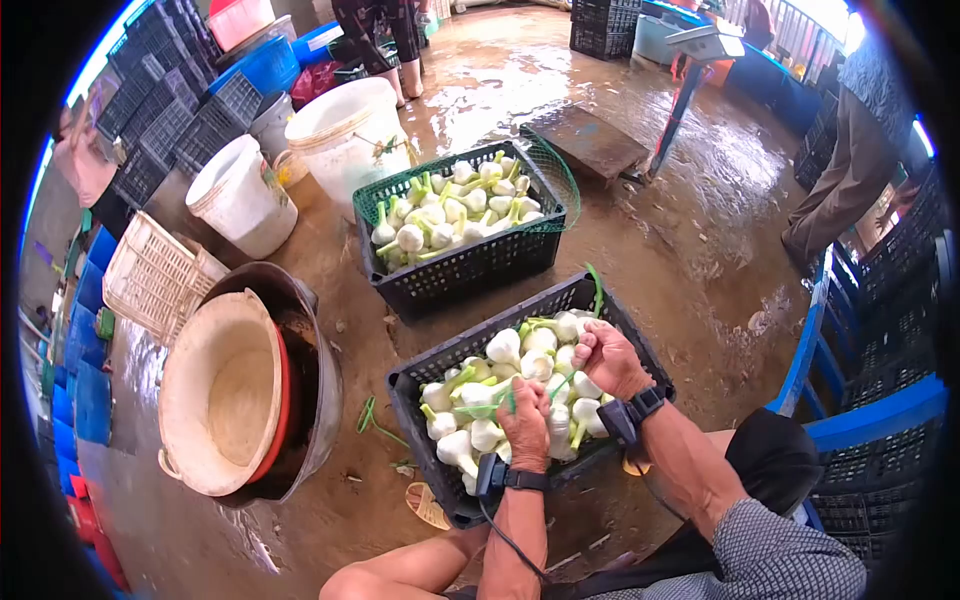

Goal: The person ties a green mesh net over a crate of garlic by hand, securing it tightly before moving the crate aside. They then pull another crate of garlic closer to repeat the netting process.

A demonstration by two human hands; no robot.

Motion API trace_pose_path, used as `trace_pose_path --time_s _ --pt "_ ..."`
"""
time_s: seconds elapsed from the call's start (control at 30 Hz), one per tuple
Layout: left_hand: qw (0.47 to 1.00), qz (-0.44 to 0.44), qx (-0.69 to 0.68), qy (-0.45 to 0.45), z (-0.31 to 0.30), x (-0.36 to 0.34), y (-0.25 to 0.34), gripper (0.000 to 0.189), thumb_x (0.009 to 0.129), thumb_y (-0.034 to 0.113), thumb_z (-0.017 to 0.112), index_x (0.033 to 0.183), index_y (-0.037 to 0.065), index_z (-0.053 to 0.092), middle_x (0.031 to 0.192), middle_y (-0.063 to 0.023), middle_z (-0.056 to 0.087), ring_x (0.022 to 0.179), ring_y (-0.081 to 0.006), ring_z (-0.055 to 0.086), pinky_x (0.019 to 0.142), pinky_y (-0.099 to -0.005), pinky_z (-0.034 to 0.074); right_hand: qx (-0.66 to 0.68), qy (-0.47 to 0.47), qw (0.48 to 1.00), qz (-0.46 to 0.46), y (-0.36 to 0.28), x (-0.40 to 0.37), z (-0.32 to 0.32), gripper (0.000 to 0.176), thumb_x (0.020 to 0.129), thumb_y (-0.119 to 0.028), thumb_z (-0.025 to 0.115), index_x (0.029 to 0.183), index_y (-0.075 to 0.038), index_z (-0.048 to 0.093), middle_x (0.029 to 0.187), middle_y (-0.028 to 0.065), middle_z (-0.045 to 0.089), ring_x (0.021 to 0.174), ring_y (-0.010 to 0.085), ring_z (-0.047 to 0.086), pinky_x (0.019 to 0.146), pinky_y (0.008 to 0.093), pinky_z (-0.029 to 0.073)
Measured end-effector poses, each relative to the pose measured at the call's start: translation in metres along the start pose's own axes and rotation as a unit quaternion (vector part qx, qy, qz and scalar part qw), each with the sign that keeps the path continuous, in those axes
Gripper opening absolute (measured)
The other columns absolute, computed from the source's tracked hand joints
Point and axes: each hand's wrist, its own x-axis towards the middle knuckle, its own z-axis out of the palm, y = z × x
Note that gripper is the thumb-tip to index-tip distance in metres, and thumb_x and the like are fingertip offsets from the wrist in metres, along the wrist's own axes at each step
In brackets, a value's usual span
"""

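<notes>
Close in front stands a black plastic crate [418,462] filled with white garlic bulbs [505,346] that have short green stems. Over its left half is my left hand [525,415], fingers pinched on a thin green strand [485,408]. My right hand [606,358] is above the crate's right part, its fingers curled together beside the bulbs; the green strand runs toward it, but what it grips is too small to make out. Another black crate [470,268] of garlic, with green netting [570,185] along its rim, sits just beyond.
Nested basins [215,400], a cream basket [150,275] and white buckets [240,200] stand left. A platform scale [590,140] is beyond the crates. Blue-framed racks [880,420] are right. People stand at the back [385,40] and right [850,150]. The floor is wet.
</notes>
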Motion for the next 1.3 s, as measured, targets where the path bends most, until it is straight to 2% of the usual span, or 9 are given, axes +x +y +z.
trace_pose_path --time_s 0.3,0.53,0.63,0.73,0.83,0.87,1.03,1.1,1.3 --pt "0.992 -0.073 -0.019 0.103 -0.002 0.022 -0.010 0.040 0.100 0.035 0.052 0.071 0.008 0.046 0.068 -0.0045 0.053 0.048 -0.0113 0.043 0.046 -0.0295 0.043 0.039 0.099 0.991 -0.087 0.010 -0.074 -0.037 0.014 0.097 -0.017 0.053 0.084 -0.011 0.052 0.063 -0.0046 0.040 0.053 0.0110 0.040 0.062 0.0354 0.047" --pt "0.990 -0.114 0.044 0.069 0.005 0.031 0.006 0.041 0.100 0.036 0.051 0.077 0.003 0.053 0.068 -0.0066 0.057 0.048 -0.0137 0.050 0.046 -0.0307 0.045 -0.232 0.100 0.953 -0.164 0.017 -0.120 -0.014 0.013 0.093 -0.013 0.058 0.085 -0.003 0.060 0.063 -0.0008 0.050 0.054 0.0082 0.046 0.058 0.0274 0.048" --pt "0.970 -0.110 0.217 0.000 -0.004 0.040 0.009 0.042 0.099 0.034 0.052 0.077 -0.002 0.058 0.068 -0.0126 0.064 0.054 -0.0218 0.059 0.051 -0.0363 0.048 -0.355 0.072 0.923 -0.131 0.019 -0.139 -0.005 0.016 0.093 -0.016 0.057 0.087 -0.002 0.061 0.067 -0.0001 0.056 0.057 0.0082 0.049 0.057 0.0254 0.045" --pt "0.746 0.231 0.617 -0.094 -0.015 0.050 0.018 0.042 0.094 0.033 0.057 0.077 -0.005 0.063 0.070 -0.0246 0.063 0.067 -0.0416 0.061 0.064 -0.0456 0.048 -0.500 0.045 0.848 -0.172 0.027 -0.156 -0.013 0.016 0.092 -0.015 0.058 0.086 0.000 0.061 0.067 0.0005 0.056 0.063 0.0094 0.052 0.058 0.0277 0.044" --pt "0.754 0.155 0.614 -0.173 -0.022 0.050 0.030 0.042 0.093 0.036 0.058 0.077 -0.002 0.064 0.073 -0.0251 0.063 0.071 -0.0440 0.060 0.064 -0.0477 0.048 -0.436 0.051 0.893 -0.095 0.030 -0.167 -0.023 0.014 0.090 -0.013 0.059 0.088 0.000 0.061 0.067 0.0030 0.056 0.066 0.0108 0.054 0.061 0.0298 0.046" --pt "0.731 0.147 0.645 -0.166 -0.025 0.056 0.027 0.042 0.092 0.039 0.058 0.078 0.000 0.064 0.075 -0.0243 0.063 0.075 -0.0435 0.061 0.066 -0.0488 0.047 -0.510 0.025 0.845 -0.159 0.034 -0.166 -0.023 0.013 0.091 -0.014 0.059 0.087 -0.001 0.061 0.067 0.0015 0.056 0.064 0.0098 0.053 0.059 0.0277 0.045" --pt "0.661 0.220 0.708 -0.119 -0.008 0.046 0.037 0.045 0.092 0.043 0.058 0.075 0.002 0.064 0.078 -0.0193 0.065 0.075 -0.0402 0.062 0.066 -0.0501 0.045 -0.440 0.039 0.889 -0.121 0.027 -0.167 -0.021 0.015 0.091 -0.015 0.059 0.086 0.000 0.061 0.066 0.0015 0.056 0.062 0.0092 0.052 0.057 0.0267 0.045" --pt "0.546 0.283 0.771 -0.168 -0.003 0.044 0.046 0.047 0.092 0.046 0.056 0.074 0.003 0.064 0.080 -0.0169 0.066 0.074 -0.0389 0.062 0.067 -0.0492 0.045 -0.450 0.064 0.884 -0.109 0.023 -0.165 -0.018 0.016 0.091 -0.015 0.058 0.087 0.000 0.061 0.066 0.0030 0.056 0.063 0.0103 0.053 0.058 0.0282 0.046" --pt "0.500 0.233 0.800 -0.237 0.012 0.039 0.071 0.045 0.090 0.046 0.058 0.073 0.004 0.065 0.072 -0.0183 0.064 0.072 -0.0398 0.063 0.065 -0.0478 0.050 -0.581 0.063 0.768 -0.261 -0.001 -0.128 -0.034 0.020 0.089 -0.018 0.059 0.087 0.001 0.062 0.075 0.0143 0.064 0.073 0.0236 0.064 0.068 0.0352 0.050"
